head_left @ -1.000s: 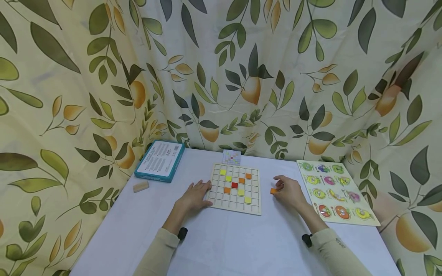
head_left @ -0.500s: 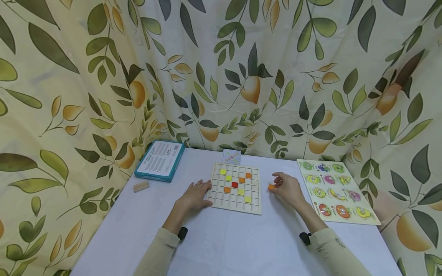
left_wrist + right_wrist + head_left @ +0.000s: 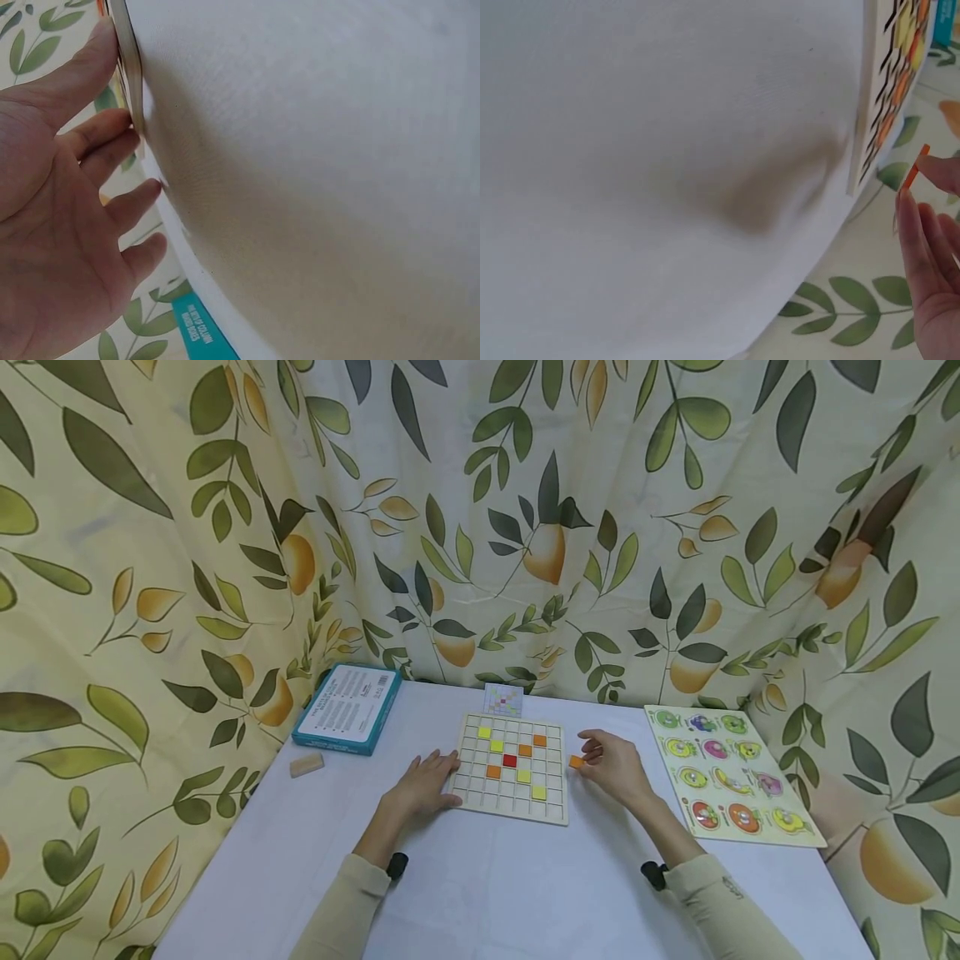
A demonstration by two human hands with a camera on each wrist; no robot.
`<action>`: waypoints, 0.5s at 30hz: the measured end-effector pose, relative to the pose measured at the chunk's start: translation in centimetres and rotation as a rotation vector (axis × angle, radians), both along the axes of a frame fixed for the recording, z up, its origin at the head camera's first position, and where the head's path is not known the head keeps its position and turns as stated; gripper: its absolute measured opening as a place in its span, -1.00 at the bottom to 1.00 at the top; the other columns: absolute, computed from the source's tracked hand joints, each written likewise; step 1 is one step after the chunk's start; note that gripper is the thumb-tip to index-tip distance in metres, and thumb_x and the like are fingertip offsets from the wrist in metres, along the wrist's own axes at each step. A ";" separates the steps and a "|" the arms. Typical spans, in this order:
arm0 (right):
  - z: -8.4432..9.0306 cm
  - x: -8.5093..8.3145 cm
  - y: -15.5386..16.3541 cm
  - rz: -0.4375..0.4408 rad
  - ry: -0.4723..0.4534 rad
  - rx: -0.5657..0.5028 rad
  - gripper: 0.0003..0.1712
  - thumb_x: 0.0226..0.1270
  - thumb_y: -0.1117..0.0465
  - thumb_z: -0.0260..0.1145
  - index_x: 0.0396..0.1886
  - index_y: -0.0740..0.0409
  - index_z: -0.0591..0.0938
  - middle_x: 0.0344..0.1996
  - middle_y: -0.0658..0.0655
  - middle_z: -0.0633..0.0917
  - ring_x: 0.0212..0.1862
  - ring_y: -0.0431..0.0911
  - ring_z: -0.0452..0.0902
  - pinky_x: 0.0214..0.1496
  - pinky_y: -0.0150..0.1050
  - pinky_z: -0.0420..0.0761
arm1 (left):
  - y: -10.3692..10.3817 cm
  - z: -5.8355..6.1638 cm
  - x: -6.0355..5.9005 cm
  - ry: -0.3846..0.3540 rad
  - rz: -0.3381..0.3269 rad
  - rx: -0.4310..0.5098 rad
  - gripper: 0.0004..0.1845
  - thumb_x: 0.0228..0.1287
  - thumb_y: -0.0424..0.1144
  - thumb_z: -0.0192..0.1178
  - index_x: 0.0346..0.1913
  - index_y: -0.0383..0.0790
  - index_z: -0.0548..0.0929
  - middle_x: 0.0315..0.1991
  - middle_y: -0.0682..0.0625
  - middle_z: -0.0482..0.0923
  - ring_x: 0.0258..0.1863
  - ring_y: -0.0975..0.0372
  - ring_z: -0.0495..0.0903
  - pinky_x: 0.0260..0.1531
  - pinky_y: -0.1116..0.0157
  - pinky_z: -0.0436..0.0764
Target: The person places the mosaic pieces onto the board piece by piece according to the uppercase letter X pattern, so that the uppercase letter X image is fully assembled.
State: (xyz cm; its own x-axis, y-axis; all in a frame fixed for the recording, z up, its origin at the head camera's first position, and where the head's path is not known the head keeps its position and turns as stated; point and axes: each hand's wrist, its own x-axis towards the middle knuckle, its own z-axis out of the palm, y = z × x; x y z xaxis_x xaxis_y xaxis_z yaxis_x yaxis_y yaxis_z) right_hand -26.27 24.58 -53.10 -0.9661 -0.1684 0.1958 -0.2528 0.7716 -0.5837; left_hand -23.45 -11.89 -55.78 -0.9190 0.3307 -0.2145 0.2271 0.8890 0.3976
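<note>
A square wooden grid board [image 3: 472,793] lies mid-table, with yellow, orange and red square tiles set in a few of its cells. My left hand [image 3: 422,787] rests at the board's left edge, fingers spread and fairly straight; the left wrist view shows thumb and fingertips against that edge. Just off the board's right side, my right hand [image 3: 617,766] pinches an orange tile [image 3: 576,762] between thumb and finger. In the right wrist view that orange tile [image 3: 915,168] appears edge-on, held above the table. Behind the board sits a small card [image 3: 503,700] printed with a coloured grid pattern.
At the back left lies a teal box [image 3: 347,708] with a white printed panel, and a small wooden block [image 3: 306,765] is in front of it. A fruit-picture board [image 3: 735,777] lies on the right. A leaf-patterned curtain [image 3: 480,527] hangs around the white table [image 3: 495,893].
My right hand has moved left and slightly away from me, carrying the orange tile closer to the board's right edge. The left hand stays where it was.
</note>
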 end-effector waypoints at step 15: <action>1.0 0.5 -3.9 0.072 -0.014 -0.072 -0.32 0.07 0.40 0.61 0.25 0.28 0.63 -0.15 0.23 0.75 -0.13 0.04 0.73 -0.03 -0.05 0.79 | 0.0 0.0 0.0 0.011 -0.010 -0.002 -0.13 0.31 0.07 0.44 0.58 -0.09 0.33 0.63 -0.08 0.20 0.66 -0.01 0.03 0.64 -0.11 -0.05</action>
State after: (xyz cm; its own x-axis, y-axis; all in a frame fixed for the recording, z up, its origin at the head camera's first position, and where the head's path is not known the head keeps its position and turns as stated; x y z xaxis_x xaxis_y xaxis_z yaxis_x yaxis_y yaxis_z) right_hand -25.75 20.67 -52.06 -0.9547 -0.2230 0.1968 -0.2974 0.7078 -0.6408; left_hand -23.42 -11.91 -55.81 -0.9182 0.3391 -0.2049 0.2401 0.8877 0.3929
